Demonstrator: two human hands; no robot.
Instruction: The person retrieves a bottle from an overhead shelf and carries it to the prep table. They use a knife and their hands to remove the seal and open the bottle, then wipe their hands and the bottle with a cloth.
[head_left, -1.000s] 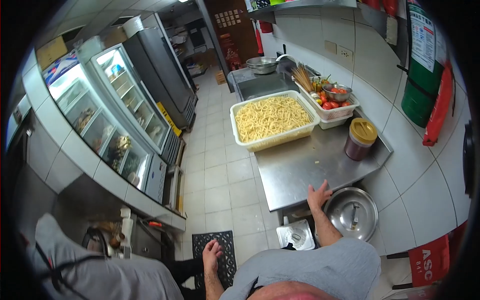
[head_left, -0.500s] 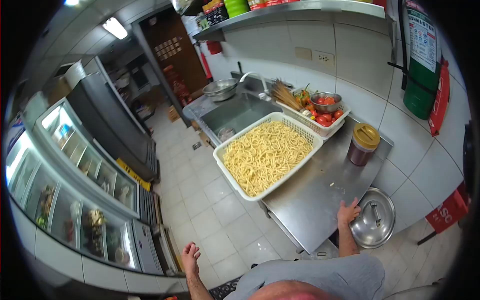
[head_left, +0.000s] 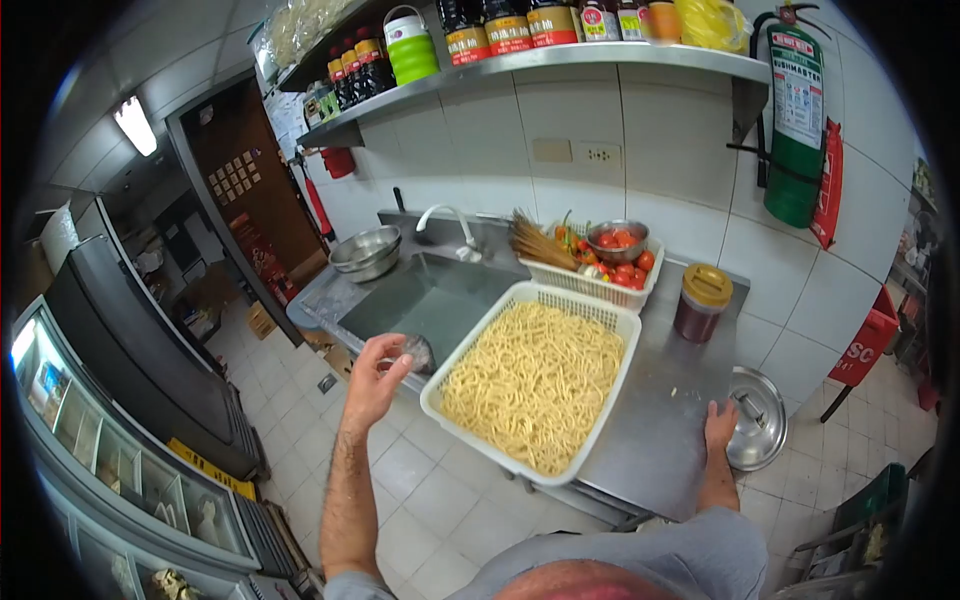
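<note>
A white plastic basket [head_left: 432, 398] of thick yellow noodles [head_left: 535, 385] stands on the steel counter, its left corner jutting past the front edge. My left hand [head_left: 372, 378] is raised left of the basket, fingers curved and apart from the thumb, holding nothing. Just behind its fingertips, a small clear container [head_left: 418, 352] shows at the sink's front rim. On the right, my right hand [head_left: 720, 424] is open with fingers spread at the counter's right edge, overlapping the rim of a round steel lid [head_left: 760, 425] in this view.
The sink [head_left: 430, 300] with a white faucet [head_left: 447, 215] lies behind the basket. Steel bowls [head_left: 365, 250] stand left of it. A second basket [head_left: 590, 285] holds tomatoes and a whisk of sticks. A gold-lidded jar [head_left: 702, 305] stands right. Overhead runs a shelf [head_left: 560, 57] of bottles.
My left hand has risen and come forward from low on the left to beside the noodle basket. My right hand stays near the lid. The view has swung to the right and up.
</note>
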